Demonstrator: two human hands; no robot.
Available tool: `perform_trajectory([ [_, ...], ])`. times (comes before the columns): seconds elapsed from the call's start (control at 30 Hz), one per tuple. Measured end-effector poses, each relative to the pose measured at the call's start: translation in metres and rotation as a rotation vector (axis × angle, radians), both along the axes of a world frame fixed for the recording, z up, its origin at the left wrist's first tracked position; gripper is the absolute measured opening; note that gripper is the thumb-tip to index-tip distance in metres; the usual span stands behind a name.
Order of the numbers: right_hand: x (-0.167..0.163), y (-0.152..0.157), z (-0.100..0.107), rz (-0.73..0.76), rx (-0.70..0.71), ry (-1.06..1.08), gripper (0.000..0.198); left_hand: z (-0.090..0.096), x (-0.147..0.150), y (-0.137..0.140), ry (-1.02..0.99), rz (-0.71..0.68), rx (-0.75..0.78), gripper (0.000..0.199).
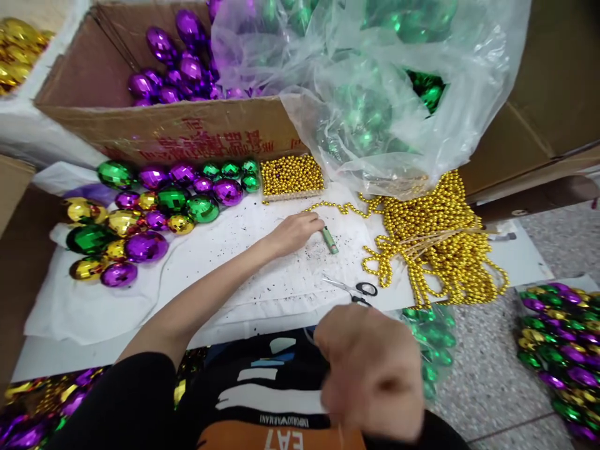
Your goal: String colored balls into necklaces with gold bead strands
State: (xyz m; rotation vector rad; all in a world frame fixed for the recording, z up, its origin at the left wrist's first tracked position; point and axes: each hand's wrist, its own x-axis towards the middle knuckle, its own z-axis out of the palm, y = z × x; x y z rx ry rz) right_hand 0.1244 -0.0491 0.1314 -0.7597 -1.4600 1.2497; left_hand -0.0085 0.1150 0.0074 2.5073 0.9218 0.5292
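So the left hand (294, 232) is stretched out over the white sheet (225, 262), fingers curled in narrow and pinching the end of a gold bead strand (334, 207) that runs off to the right into a big heap of gold beads (435, 244); a small green lighter (329, 240) lies on the sheet just beside those fingertips, touching or nearly so, hard to say which; the right hand (372, 369) is up close to the camera and blurry, loosely balled, and I honestly can't tell if it's holding anything; a pair of scissors (355, 289) with black handles sits on the sheet between the two hands; little dark specks are scattered all over that part of the sheet; to the left there's a cluster of faceted green, purple and gold ornaments (140, 215); behind them a cardboard box (154, 128) with more purple ones inside; a small tray of gold beads (291, 176) sits just in front of the box; a clear plastic bag (375, 100) full of green ornaments slumps over the gold heap's back edge.
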Motion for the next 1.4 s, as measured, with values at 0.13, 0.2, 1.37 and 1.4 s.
perform_trajectory([
  [0.13, -0.004, 0.026, -0.035, -0.225, -0.265, 0.095, 0.005, 0.044, -0.029, -0.026, -0.578, 0.263, -0.213, 0.011],
  [0.2, -0.009, 0.036, -0.052, -0.32, -0.328, 0.107, 0.008, 0.059, -0.043, -0.047, -0.792, 0.376, -0.337, 0.013],
  [1.37, -0.083, -0.034, -0.048, -0.18, -0.305, 0.027, 0.013, 0.034, -0.078, -0.217, -1.166, 0.635, -0.699, 0.023],
  [1.4, -0.083, -0.034, -0.049, -0.183, -0.307, 0.035, 0.013, 0.035, -0.078, -0.218, -1.164, 0.637, -0.69, 0.023],
])
